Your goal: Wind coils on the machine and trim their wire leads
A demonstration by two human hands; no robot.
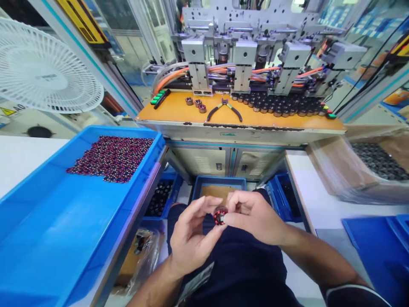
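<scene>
A small round motor part with red wire coils (219,216) is held up over my lap. My left hand (192,233) curls around it, thumb below and fingertips above. From the other side, my right hand (255,215) pinches at its edge with thumb and index finger. A small pale or shiny spot shows near the right thumb tip, too small to name. The fingers hide part of the piece. More red-coiled parts (111,158) lie packed together at the far end of the blue tray (41,230) on my left.
On the orange bench (179,111) ahead lie pliers (225,110), a few coiled parts (198,103) and rows of dark cylinders (284,106). A machine with metal blocks (244,53) stands behind. A white fan (47,68) is at left, a plastic-lined carton (335,170) at right.
</scene>
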